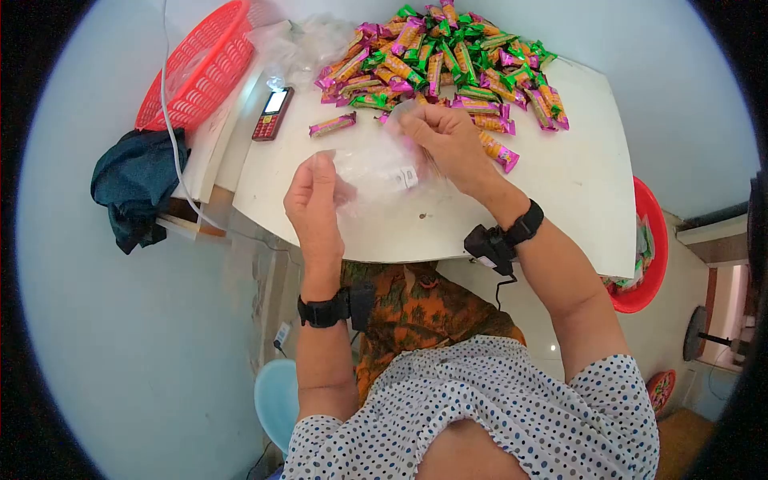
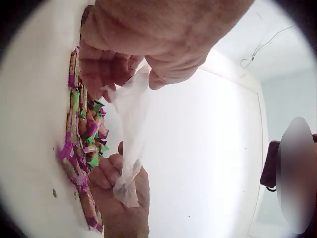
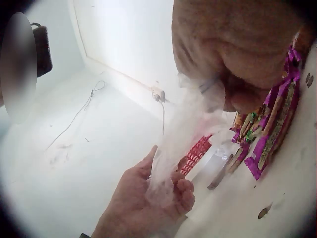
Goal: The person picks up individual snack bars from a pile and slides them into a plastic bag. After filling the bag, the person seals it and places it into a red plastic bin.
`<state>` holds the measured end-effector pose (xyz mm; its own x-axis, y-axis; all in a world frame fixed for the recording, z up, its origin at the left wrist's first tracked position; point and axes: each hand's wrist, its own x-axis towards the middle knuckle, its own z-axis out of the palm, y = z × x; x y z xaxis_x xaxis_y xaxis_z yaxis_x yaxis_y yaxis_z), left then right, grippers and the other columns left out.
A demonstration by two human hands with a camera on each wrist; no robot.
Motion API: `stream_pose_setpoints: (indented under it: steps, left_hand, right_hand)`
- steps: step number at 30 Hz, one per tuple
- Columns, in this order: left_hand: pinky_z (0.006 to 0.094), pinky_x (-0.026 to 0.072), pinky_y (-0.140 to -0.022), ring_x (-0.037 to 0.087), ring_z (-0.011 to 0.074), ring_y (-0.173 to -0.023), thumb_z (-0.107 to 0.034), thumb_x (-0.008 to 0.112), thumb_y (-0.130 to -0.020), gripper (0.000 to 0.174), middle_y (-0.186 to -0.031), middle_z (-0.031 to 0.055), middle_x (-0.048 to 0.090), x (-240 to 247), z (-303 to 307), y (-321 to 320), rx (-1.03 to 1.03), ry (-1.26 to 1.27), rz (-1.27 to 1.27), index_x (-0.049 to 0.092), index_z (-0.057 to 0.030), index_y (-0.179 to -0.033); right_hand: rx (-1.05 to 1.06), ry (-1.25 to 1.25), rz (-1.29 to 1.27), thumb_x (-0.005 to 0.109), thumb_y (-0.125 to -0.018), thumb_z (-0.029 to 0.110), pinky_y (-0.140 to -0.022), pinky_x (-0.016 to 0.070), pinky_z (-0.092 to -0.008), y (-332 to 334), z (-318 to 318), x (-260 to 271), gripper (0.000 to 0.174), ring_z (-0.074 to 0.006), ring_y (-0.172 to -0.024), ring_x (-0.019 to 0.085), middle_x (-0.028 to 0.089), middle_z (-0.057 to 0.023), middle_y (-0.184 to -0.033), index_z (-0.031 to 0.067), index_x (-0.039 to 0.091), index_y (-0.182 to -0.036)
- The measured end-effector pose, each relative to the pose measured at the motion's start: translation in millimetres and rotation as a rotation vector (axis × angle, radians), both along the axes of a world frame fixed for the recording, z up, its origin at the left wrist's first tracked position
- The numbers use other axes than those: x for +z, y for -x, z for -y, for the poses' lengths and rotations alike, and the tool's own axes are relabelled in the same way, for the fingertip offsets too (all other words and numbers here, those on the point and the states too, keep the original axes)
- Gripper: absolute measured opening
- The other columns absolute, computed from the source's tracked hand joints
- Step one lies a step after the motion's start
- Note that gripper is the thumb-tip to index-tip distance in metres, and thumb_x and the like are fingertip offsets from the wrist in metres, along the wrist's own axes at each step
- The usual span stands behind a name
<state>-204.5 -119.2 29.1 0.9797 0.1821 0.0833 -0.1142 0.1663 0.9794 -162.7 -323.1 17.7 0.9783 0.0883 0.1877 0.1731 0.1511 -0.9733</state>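
A clear plastic bag [image 1: 370,166], thin and crinkled with a small printed label, is stretched between both hands over the white table [image 1: 560,208]. My left hand [image 1: 314,212] pinches its left side between thumb and fingers. On the other side, my right hand [image 1: 458,152] pinches the bag near its upper right edge. The left wrist view shows the bag [image 2: 132,124] hanging limp and see-through between the hands. Beyond them lies a heap of wrapped snack bars [image 1: 448,60] in purple, green and orange. One loose snack bar [image 1: 332,125] rests just past the bag.
More plastic bags [image 1: 308,48] lie at the back left beside a mobile phone [image 1: 274,114]. A red basket [image 1: 196,68] and a dark cloth [image 1: 138,188] are at the left. Below the table's right edge stands a red tub [image 1: 652,248] with packets inside; a light-blue basin [image 1: 276,400] is lower left.
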Motion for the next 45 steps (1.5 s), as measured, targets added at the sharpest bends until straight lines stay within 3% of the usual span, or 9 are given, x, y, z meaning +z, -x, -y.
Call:
stream_pose_setpoints:
  steps: [4, 7, 13, 16, 18, 23, 29, 38, 45]
  left_hand:
    - [0.0243, 0.0491, -0.061, 0.055, 0.0073, -0.064, -0.025, 0.065, -0.097, 0.023, -0.074, -0.0012, 0.061, -1, -4, -2, 0.165, -0.158, 0.047, 0.069, -0.0023, -0.098]
    - [0.0248, 0.0491, -0.06, 0.056, 0.0082, -0.064, -0.026, 0.066, -0.097, 0.024, -0.071, -0.0015, 0.059, -2, -12, -7, 0.244, -0.029, 0.044, 0.069, -0.0028, -0.096]
    - [0.0273, 0.0506, -0.06, 0.06, 0.0108, -0.068, -0.032, 0.063, -0.098, 0.029, -0.077, 0.0009, 0.061, -8, -13, -2, 0.178, 0.092, -0.068, 0.065, -0.003, -0.103]
    - [0.0285, 0.0511, -0.061, 0.061, 0.0108, -0.069, -0.034, 0.061, -0.099, 0.032, -0.082, 0.0012, 0.062, -4, -8, 9, -0.015, 0.151, -0.205, 0.062, -0.0033, -0.109]
    - [0.0267, 0.0486, -0.054, 0.058, 0.0088, -0.062, -0.029, 0.063, -0.098, 0.027, -0.078, 0.0007, 0.063, -5, -2, 14, 0.028, 0.111, -0.159, 0.065, -0.0025, -0.102]
    - [0.0233, 0.0399, -0.044, 0.049, 0.0047, -0.052, -0.022, 0.068, -0.095, 0.019, -0.07, -0.002, 0.061, -10, -10, 19, 0.153, 0.022, -0.061, 0.068, -0.0033, -0.092]
    - [0.0207, 0.0344, -0.044, 0.044, 0.0022, -0.05, -0.022, 0.068, -0.093, 0.018, -0.066, -0.0062, 0.058, -8, -28, 32, 0.258, -0.191, -0.167, 0.07, -0.0042, -0.091]
    - [0.022, 0.043, -0.058, 0.054, 0.0067, -0.062, -0.024, 0.067, -0.095, 0.021, -0.074, -0.0025, 0.062, -14, -46, 35, 0.184, -0.088, -0.079, 0.07, -0.004, -0.093]
    - [0.0211, 0.0384, -0.052, 0.05, 0.0042, -0.057, -0.022, 0.064, -0.097, 0.02, -0.068, -0.0048, 0.057, -13, -53, 30, 0.201, -0.243, -0.079, 0.069, -0.0022, -0.097]
  right_hand:
    - [0.084, 0.079, -0.028, 0.065, -0.096, 0.023, -0.046, 0.0355, -0.022, 5, -1, 3, 0.021, -0.0024, -0.052, 0.049, 0.058, 0.0039, -0.062, 0.0039, 0.067, -0.087]
    - [0.138, 0.136, -0.04, 0.064, -0.096, 0.022, -0.046, 0.0353, -0.021, 5, 0, 6, 0.019, -0.0018, -0.052, 0.049, 0.059, 0.0038, -0.063, 0.0034, 0.069, -0.092]
    - [0.063, 0.007, -0.059, 0.064, -0.095, 0.022, -0.043, 0.0361, -0.0233, 3, -3, 1, 0.021, -0.004, -0.048, 0.051, 0.061, 0.0007, -0.062, 0.0034, 0.069, -0.089]
    - [0.019, -0.094, -0.034, 0.063, -0.096, 0.024, -0.041, 0.0368, -0.0229, -1, -3, -3, 0.021, -0.0046, -0.048, 0.052, 0.062, 0.0004, -0.062, 0.004, 0.069, -0.09]
    - [0.046, -0.196, -0.053, 0.063, -0.097, 0.024, -0.04, 0.0376, -0.0227, -3, -3, -4, 0.022, -0.0048, -0.048, 0.053, 0.062, 0.0005, -0.062, 0.0043, 0.069, -0.089]
    - [0.03, -0.081, -0.137, 0.063, -0.097, 0.024, -0.04, 0.0411, -0.0229, -2, -3, -9, 0.023, -0.006, -0.047, 0.054, 0.062, -0.0003, -0.063, 0.0033, 0.067, -0.089]
    - [0.149, 0.023, -0.175, 0.061, -0.098, 0.022, -0.043, 0.0459, -0.0225, 11, -3, 6, 0.021, -0.0067, -0.049, 0.056, 0.063, -0.001, -0.068, 0.0026, 0.066, -0.091]
    - [0.29, 0.074, -0.168, 0.061, -0.097, 0.018, -0.045, 0.0476, -0.0227, 21, -14, 11, 0.018, -0.0082, -0.051, 0.06, 0.064, -0.0027, -0.069, 0.0013, 0.064, -0.09]
    - [0.277, 0.171, -0.233, 0.064, -0.095, 0.016, -0.042, 0.0465, -0.0231, 23, -14, 14, 0.017, -0.0092, -0.048, 0.06, 0.064, -0.0039, -0.066, -0.0001, 0.063, -0.089]
